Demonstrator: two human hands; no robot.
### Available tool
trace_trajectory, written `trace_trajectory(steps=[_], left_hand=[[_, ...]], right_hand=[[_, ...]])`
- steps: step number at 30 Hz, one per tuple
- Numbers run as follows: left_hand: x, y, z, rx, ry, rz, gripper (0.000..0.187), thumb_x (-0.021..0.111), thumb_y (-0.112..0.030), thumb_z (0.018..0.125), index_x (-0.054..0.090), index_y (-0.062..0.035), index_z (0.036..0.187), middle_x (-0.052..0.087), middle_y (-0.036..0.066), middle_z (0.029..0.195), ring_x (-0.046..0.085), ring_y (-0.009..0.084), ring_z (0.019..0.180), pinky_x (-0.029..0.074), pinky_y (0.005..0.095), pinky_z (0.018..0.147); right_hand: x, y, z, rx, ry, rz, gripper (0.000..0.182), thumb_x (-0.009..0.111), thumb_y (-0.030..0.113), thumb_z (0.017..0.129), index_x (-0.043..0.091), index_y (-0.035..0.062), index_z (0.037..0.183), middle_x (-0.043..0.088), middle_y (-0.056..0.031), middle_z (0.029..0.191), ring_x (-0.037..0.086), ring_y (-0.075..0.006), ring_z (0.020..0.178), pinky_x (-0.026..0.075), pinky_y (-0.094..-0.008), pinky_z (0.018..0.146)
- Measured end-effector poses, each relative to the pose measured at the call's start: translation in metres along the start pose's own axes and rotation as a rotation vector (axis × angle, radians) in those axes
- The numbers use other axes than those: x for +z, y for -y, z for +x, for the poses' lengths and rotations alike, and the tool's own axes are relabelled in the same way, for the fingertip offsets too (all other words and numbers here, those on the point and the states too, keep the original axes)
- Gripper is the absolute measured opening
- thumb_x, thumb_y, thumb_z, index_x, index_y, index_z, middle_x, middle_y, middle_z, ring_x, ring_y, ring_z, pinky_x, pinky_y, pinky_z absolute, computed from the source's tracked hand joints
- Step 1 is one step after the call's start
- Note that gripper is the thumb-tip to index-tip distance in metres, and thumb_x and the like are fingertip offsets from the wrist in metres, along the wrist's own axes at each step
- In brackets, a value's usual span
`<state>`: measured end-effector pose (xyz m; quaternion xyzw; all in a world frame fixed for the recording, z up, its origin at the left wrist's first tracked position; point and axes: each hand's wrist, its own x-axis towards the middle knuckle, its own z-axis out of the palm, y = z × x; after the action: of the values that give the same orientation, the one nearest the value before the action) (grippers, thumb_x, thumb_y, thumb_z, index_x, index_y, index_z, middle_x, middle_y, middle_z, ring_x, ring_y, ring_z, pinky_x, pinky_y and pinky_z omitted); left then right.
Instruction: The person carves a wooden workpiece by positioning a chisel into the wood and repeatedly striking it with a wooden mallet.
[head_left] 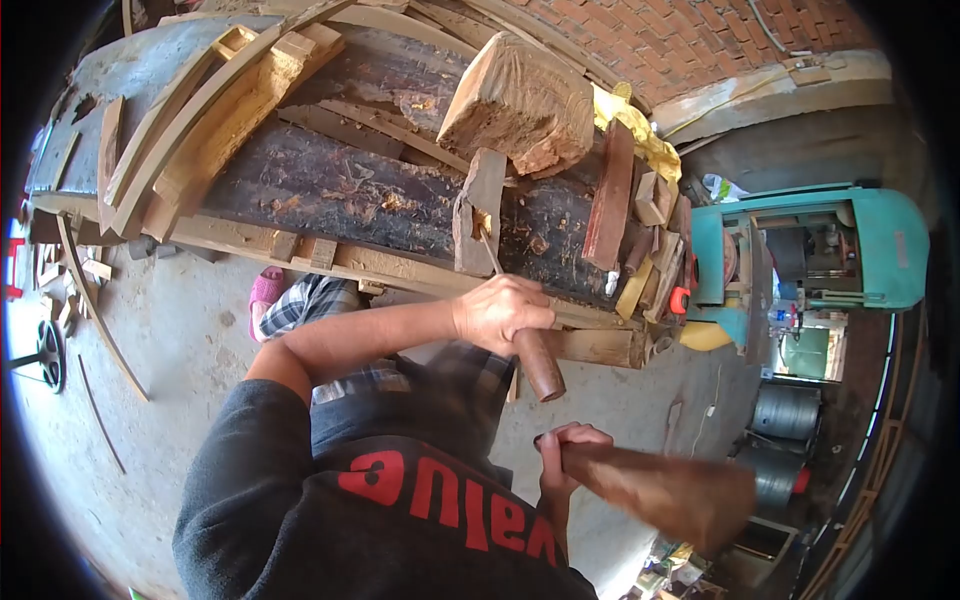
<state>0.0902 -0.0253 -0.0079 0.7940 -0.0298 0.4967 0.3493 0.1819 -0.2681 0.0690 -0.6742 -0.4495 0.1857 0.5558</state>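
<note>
My left hand is closed around a chisel, its wooden handle sticking out below the fist. The thin metal blade points up into a rough notch in a short grey-brown wood piece. That piece lies across a dark, weathered log bench. Out to the lower right, my right hand grips a wooden mallet, whose thick head is smeared by motion and apart from the chisel. A large cut wood block sits on the bench just beyond the notched piece.
Curved wood strips lie across the left of the dark bench. A reddish board, wood offcuts and an orange tape measure are at its right end. A teal machine stands farther right, near metal drums.
</note>
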Motion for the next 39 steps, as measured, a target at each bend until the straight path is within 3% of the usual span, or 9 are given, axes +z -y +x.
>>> trace_trajectory(steps=[3,7,21,25,27,28,29,31,39], left_hand=[[0.007,0.0,0.0,-0.07,0.12,0.003,0.027,0.072,-0.016,0.059,0.054,-0.008,0.078,0.058,0.011,0.073,0.059,0.0353,0.072,0.05,0.0467,0.062],[0.0,0.001,0.02,-0.099,0.101,0.015,0.027,0.074,-0.017,0.062,0.055,-0.0078,0.077,0.055,0.011,0.069,0.06,0.0348,0.07,0.048,0.0457,0.059],[-0.005,-0.017,0.022,-0.218,-0.124,-0.058,0.028,0.078,-0.019,0.068,0.053,-0.008,0.075,0.055,0.009,0.067,0.057,0.0338,0.067,0.045,0.0418,0.058],[-0.002,-0.015,0.022,-0.22,-0.128,-0.047,0.034,0.081,-0.026,0.071,0.052,-0.0086,0.074,0.055,0.008,0.066,0.056,0.0332,0.065,0.044,0.0418,0.058],[0.001,-0.015,0.017,-0.193,-0.15,-0.048,0.035,0.082,-0.026,0.07,0.052,-0.009,0.073,0.054,0.008,0.066,0.056,0.0326,0.065,0.044,0.0413,0.058],[0.001,-0.014,0.016,-0.164,-0.174,-0.048,0.036,0.082,-0.026,0.07,0.051,-0.0094,0.073,0.054,0.007,0.065,0.056,0.0319,0.064,0.044,0.0408,0.057],[0.0,-0.012,0.014,-0.155,-0.172,-0.049,0.036,0.082,-0.026,0.07,0.051,-0.0094,0.073,0.054,0.007,0.065,0.056,0.0319,0.064,0.044,0.0408,0.057],[-0.007,-0.006,0.009,-0.143,-0.202,-0.035,0.037,0.084,-0.026,0.068,0.05,-0.0101,0.072,0.054,0.007,0.065,0.055,0.0309,0.062,0.043,0.0394,0.056],[0.001,-0.002,0.017,-0.097,-0.114,-0.013,0.035,0.082,-0.024,0.069,0.05,-0.0082,0.074,0.053,0.009,0.065,0.055,0.0324,0.062,0.043,0.0414,0.055]], right_hand=[[0.0,-0.006,0.005,-0.097,0.087,-0.022,0.029,0.071,0.0,0.077,0.046,0.0043,0.09,0.054,-0.0064,0.073,0.054,-0.0168,0.064,0.046,-0.0315,0.064],[-0.013,-0.035,-0.012,0.033,0.123,-0.341,0.036,0.069,-0.002,0.078,0.041,0.0041,0.1,0.052,-0.006,0.074,0.053,-0.0158,0.061,0.047,-0.0291,0.06],[-0.019,-0.036,0.003,-0.025,0.194,-0.119,0.041,0.073,0.018,0.081,0.041,0.0035,0.102,0.058,-0.01,0.071,0.057,-0.0175,0.062,0.05,-0.03,0.059],[-0.001,-0.012,0.012,-0.234,0.066,0.345,0.022,0.075,0.014,0.077,0.055,0.0051,0.075,0.058,-0.0057,0.068,0.059,-0.0188,0.067,0.048,-0.0324,0.062],[-0.028,-0.029,0.01,-0.153,0.361,-0.401,0.027,0.075,0.015,0.078,0.053,0.0053,0.067,0.058,-0.0058,0.065,0.06,-0.0214,0.063,0.05,-0.0351,0.062],[-0.026,-0.034,0.008,-0.41,0.382,-0.885,0.024,0.076,0.01,0.078,0.053,0.0035,0.081,0.057,-0.005,0.065,0.058,-0.015,0.065,0.048,-0.0302,0.06],[-0.022,-0.041,0.001,-0.413,0.374,-0.888,0.024,0.076,0.01,0.078,0.053,0.0035,0.081,0.057,-0.005,0.065,0.058,-0.015,0.065,0.048,-0.0302,0.06],[-0.025,-0.064,-0.015,0.205,0.024,-0.308,0.026,0.077,0.006,0.075,0.052,0.0046,0.08,0.055,-0.0038,0.066,0.057,-0.0137,0.064,0.047,-0.0307,0.06],[-0.007,-0.002,0.013,-0.231,0.178,-0.1,0.031,0.067,0.004,0.081,0.04,0.0036,0.097,0.054,-0.0088,0.076,0.056,-0.0181,0.063,0.049,-0.0331,0.062]])
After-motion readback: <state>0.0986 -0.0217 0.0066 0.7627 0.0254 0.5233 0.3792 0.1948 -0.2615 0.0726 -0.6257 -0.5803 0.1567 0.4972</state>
